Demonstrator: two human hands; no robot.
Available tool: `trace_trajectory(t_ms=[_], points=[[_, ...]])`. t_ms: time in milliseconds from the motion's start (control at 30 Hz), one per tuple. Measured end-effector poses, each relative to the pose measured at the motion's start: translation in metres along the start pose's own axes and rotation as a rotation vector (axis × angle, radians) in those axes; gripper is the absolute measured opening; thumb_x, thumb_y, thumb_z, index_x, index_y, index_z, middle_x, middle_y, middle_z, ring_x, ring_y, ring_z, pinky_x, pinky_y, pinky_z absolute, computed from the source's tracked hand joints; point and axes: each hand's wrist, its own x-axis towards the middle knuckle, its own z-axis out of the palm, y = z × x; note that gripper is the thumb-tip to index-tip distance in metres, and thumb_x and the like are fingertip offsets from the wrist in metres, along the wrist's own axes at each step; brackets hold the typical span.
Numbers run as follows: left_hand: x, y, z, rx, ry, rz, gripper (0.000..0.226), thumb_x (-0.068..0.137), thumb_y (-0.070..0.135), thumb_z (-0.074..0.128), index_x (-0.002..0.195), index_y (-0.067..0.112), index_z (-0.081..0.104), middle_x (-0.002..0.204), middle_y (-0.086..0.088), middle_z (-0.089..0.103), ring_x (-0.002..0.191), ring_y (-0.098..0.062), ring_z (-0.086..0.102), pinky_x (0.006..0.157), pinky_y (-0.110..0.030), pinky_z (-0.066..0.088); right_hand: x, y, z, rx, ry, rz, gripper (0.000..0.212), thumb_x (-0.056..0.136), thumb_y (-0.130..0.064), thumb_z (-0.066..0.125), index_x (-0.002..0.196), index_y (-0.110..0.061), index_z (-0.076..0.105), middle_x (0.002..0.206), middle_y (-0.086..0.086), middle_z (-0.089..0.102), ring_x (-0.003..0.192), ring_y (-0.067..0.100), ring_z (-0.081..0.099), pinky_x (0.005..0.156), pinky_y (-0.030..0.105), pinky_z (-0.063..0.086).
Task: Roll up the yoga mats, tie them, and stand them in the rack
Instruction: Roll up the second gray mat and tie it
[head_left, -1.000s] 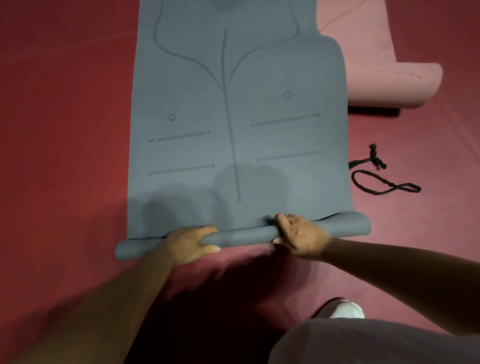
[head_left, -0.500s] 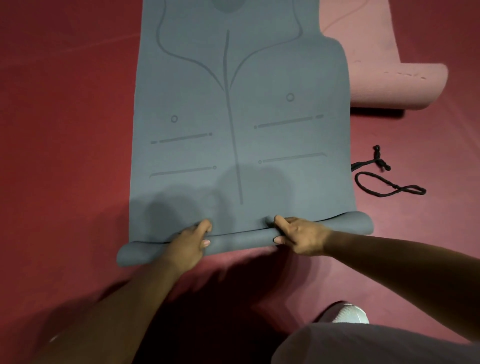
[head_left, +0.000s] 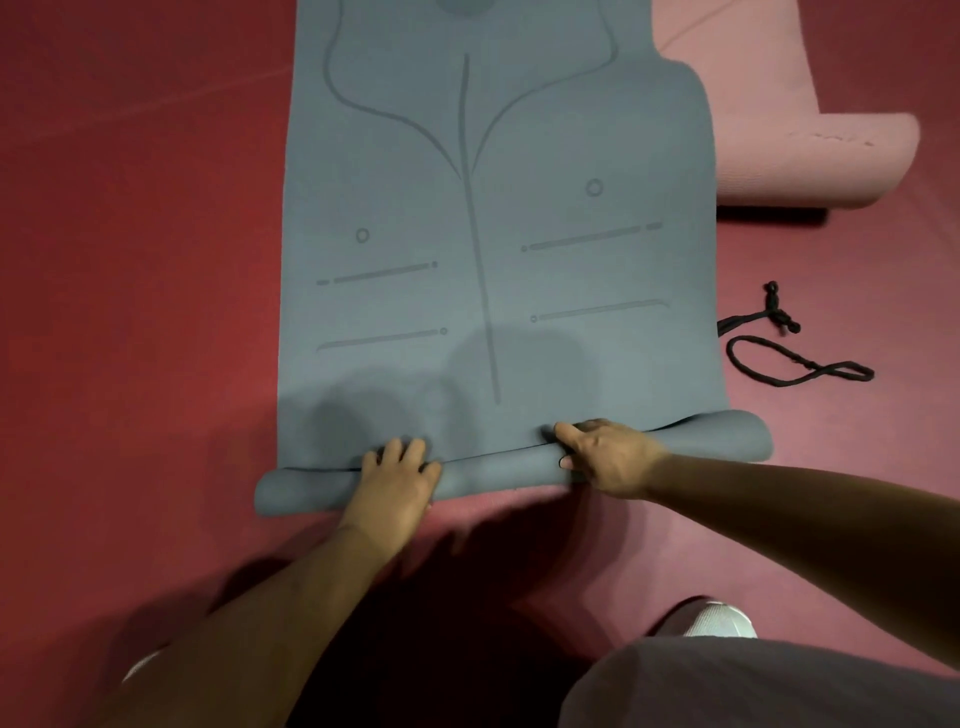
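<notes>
A grey-blue yoga mat (head_left: 493, 234) with printed alignment lines lies flat on the red floor, stretching away from me. Its near end is rolled into a thin roll (head_left: 498, 467) across the view. My left hand (head_left: 397, 480) lies over the left part of the roll with its fingers curled over the top. My right hand (head_left: 605, 457) grips the roll right of the middle, thumb in front and fingers over it. A black tie cord (head_left: 789, 358) lies on the floor right of the mat.
A pink yoga mat (head_left: 810, 150), its near end curled, lies on the floor at the upper right, partly under the grey mat's edge. My knee and a white shoe (head_left: 719, 618) show at the bottom right. No rack is in view.
The roll has turned slightly farther onto the flat mat. My left hand has shifted up over the top of the roll; my right hand keeps its grip.
</notes>
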Motion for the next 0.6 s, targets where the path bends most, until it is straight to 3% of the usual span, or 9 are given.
trace_trajectory(t_ms=[100,167,267,367,467,533,600], points=[[0.003,0.002,-0.006,0.006,0.001,0.044,0.048,0.055,0.038,0.088,0.097,0.021,0.072,0.107,0.001,0.064,0.09,-0.023,0.062,0.071,-0.039,0.052,-0.007,0.002,0.0,-0.155,0.077,0.006,0.047,0.1,-0.046,0.043,0.143,-0.027,0.042,0.125,0.013,0.052,0.117,0.032,0.047,0.103,0.04,0.04],[0.006,0.002,-0.01,-0.037,0.004,0.035,0.043,0.075,0.036,0.077,0.113,0.019,0.068,0.119,0.002,0.061,0.103,-0.022,0.061,0.084,-0.035,0.051,-0.01,0.002,-0.001,-0.306,0.178,0.021,0.045,0.094,-0.052,0.041,0.127,-0.027,0.058,0.109,0.017,0.052,0.098,0.034,0.051,0.087,0.044,0.048],[0.014,-0.003,-0.011,-0.108,-0.031,-0.013,0.038,0.089,0.034,0.064,0.123,0.018,0.061,0.129,0.001,0.057,0.115,-0.023,0.057,0.096,-0.031,0.046,-0.012,-0.004,-0.001,-0.429,0.318,0.035,0.035,0.082,-0.049,0.064,0.101,-0.02,0.07,0.084,0.014,0.056,0.072,0.031,0.054,0.063,0.039,0.049],[0.017,-0.008,-0.013,-0.167,-0.062,-0.04,0.04,0.089,0.034,0.063,0.127,0.021,0.061,0.13,-0.001,0.06,0.114,-0.024,0.061,0.096,-0.03,0.047,-0.018,-0.008,0.004,-0.436,0.402,-0.022,0.038,0.074,-0.035,0.081,0.1,-0.014,0.062,0.079,0.014,0.057,0.066,0.031,0.054,0.061,0.038,0.048],[0.023,-0.01,-0.016,-0.175,-0.091,-0.032,0.039,0.088,0.033,0.063,0.126,0.022,0.061,0.128,0.0,0.062,0.113,-0.021,0.062,0.096,-0.031,0.047,-0.027,0.003,0.007,-0.486,0.406,-0.145,0.038,0.078,-0.04,0.071,0.098,-0.009,0.06,0.082,0.015,0.057,0.068,0.031,0.053,0.063,0.038,0.047],[0.027,-0.013,-0.02,-0.177,-0.121,-0.043,0.041,0.087,0.033,0.065,0.125,0.021,0.06,0.127,0.0,0.062,0.115,-0.021,0.061,0.096,-0.031,0.047,-0.027,0.009,0.003,-0.515,0.354,-0.143,0.029,0.08,-0.03,0.058,0.1,-0.009,0.063,0.086,0.014,0.062,0.07,0.031,0.056,0.065,0.037,0.05],[0.03,-0.017,-0.023,-0.245,-0.119,-0.083,0.047,0.086,0.031,0.067,0.13,0.019,0.056,0.127,-0.004,0.063,0.116,-0.025,0.061,0.096,-0.034,0.047,-0.021,0.009,-0.01,-0.465,0.233,-0.117,0.034,0.084,-0.024,0.041,0.107,-0.011,0.063,0.098,0.013,0.067,0.079,0.031,0.061,0.071,0.038,0.053]])
